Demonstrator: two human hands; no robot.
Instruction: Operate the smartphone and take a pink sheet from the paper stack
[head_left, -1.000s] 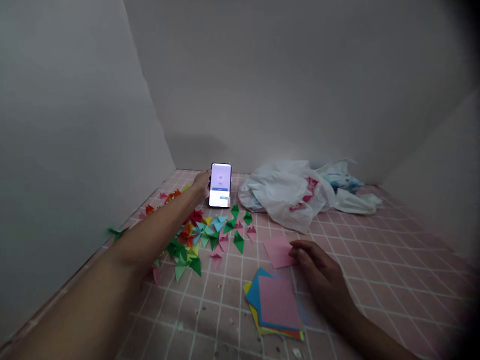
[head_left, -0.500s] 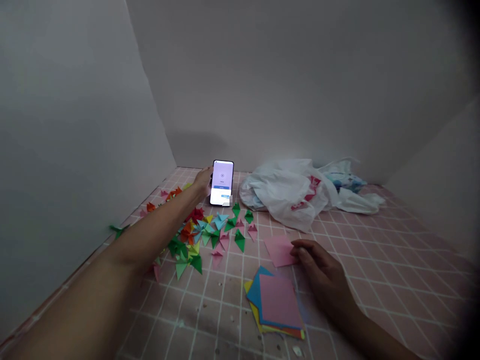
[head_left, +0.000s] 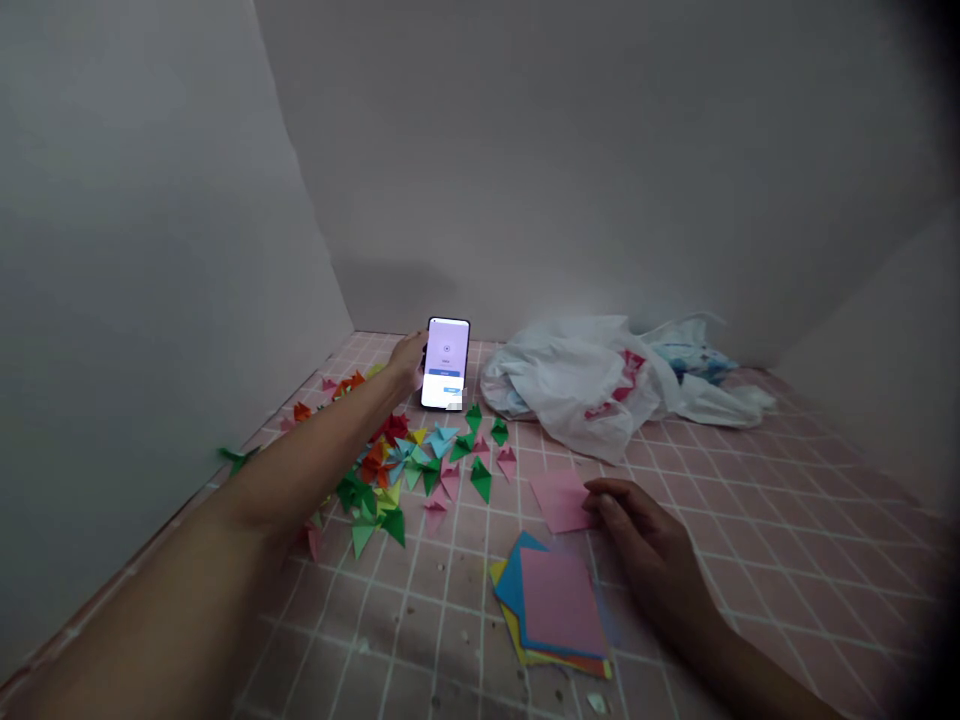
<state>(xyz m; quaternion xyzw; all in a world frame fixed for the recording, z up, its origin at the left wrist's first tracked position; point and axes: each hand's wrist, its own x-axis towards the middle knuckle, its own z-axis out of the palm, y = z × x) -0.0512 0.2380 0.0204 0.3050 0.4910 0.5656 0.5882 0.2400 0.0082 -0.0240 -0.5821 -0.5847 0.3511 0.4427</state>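
Standing phone (head_left: 447,363) inside left grip (head_left: 411,362)

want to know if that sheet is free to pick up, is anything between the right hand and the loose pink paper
Nothing visible. The right hand rests on the tiled surface with its fingertips at the edge of the loose pink paper; the stack of coloured sheets lies nearer, off to the side.
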